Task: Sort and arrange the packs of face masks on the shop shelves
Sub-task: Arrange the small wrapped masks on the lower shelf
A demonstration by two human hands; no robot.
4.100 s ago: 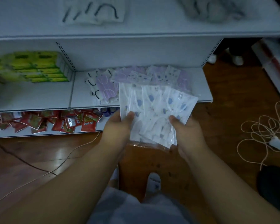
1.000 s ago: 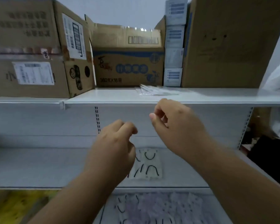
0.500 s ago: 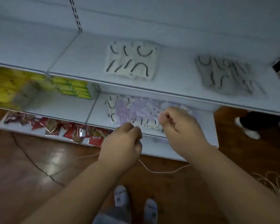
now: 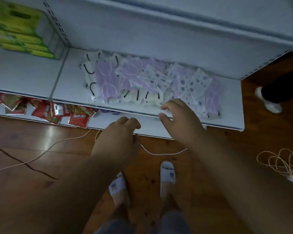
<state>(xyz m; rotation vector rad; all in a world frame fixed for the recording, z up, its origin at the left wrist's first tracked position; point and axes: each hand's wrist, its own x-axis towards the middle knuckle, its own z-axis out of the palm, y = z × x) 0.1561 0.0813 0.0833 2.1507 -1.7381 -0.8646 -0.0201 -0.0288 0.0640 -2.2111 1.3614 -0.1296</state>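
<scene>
A loose pile of face mask packs (image 4: 150, 83) lies on a low white shelf (image 4: 230, 115): purple ones, white ones with black ear loops, and white ones with blue spots. My right hand (image 4: 179, 119) hovers at the shelf's front edge just before the pile, fingers loosely curled, holding nothing. My left hand (image 4: 120, 135) hangs lower, in front of the bottom shelf, fingers loosely curled and empty.
Yellow-green packs (image 4: 20, 31) are stacked on the shelf to the left. Red sachets (image 4: 61, 112) are strewn on the bottom shelf. Thin cords (image 4: 281, 161) trail over the wooden floor. Another person's white shoe (image 4: 267, 102) stands at the right. My own slippered feet (image 4: 167, 173) are below.
My view has dropped from the top shelves to the low shelf. Both hands, empty since the spotted packs left them, have lowered toward the mask pile.
</scene>
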